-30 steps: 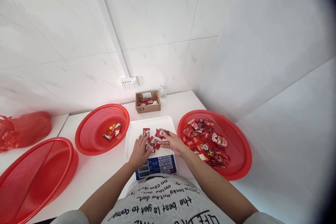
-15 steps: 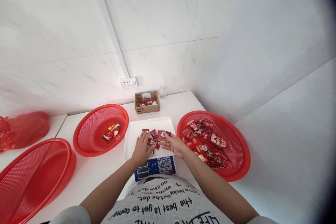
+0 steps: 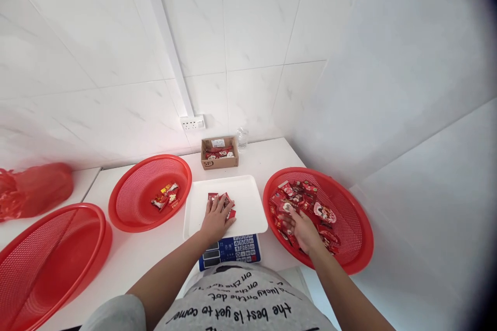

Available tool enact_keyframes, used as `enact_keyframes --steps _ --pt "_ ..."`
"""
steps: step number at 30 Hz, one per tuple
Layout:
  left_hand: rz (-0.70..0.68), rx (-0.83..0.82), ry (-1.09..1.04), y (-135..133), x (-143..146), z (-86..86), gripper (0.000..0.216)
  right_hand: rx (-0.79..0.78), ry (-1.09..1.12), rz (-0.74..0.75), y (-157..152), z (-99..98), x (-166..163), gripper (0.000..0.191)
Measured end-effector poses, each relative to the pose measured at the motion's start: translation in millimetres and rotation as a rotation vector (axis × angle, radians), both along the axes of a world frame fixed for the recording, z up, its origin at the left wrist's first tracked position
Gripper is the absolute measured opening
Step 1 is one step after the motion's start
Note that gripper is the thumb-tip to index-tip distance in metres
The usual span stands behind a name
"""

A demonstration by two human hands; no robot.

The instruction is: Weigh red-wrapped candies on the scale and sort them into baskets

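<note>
My left hand (image 3: pixel 216 221) lies on a small pile of red packets (image 3: pixel 232 214) on the white tray (image 3: pixel 248 186) of a scale. Its fingers are stretched out and partly cover the packets. Over the right-hand red basket (image 3: pixel 359 227), my right hand (image 3: pixel 306 231) has a small red packet with a white mark (image 3: pixel 287 208) at its thumb and fingertips. Many similar red packets (image 3: pixel 298 194) fill this basket below and around the hand. In front of the tray shows the scale's blue keypad (image 3: pixel 233 251).
A left basket (image 3: pixel 134 186) holds a few red and yellow packets (image 3: pixel 166 196). Nearer stands another red basket (image 3: pixel 89 248). At the back are a cardboard box (image 3: pixel 219 164) with red packets and a clear plastic cup (image 3: pixel 243 137). A red plastic bag (image 3: pixel 39 189) lies far left.
My right hand has moved right, from the tray to the right-hand basket, with a packet at its fingers. My left hand stays on the tray, now flatter over the packets.
</note>
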State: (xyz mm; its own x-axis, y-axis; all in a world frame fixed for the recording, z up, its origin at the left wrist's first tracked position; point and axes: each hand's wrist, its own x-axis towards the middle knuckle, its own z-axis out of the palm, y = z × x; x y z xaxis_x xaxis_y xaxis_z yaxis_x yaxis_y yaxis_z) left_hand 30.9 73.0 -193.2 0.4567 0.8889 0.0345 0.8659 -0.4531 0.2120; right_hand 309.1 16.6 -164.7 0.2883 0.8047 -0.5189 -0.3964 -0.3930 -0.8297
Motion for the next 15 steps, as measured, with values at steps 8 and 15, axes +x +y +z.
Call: enact_keyframes --steps 8,15 --pt "0.309 -0.065 -0.174 3.9 0.7 3.5 0.055 0.118 -0.724 0.265 -9.8 -33.6 1.5 0.07" --pt "-0.219 -0.131 0.005 19.7 -41.1 28.4 0.084 0.128 -0.845 0.563 -13.0 -38.6 -22.6 0.069"
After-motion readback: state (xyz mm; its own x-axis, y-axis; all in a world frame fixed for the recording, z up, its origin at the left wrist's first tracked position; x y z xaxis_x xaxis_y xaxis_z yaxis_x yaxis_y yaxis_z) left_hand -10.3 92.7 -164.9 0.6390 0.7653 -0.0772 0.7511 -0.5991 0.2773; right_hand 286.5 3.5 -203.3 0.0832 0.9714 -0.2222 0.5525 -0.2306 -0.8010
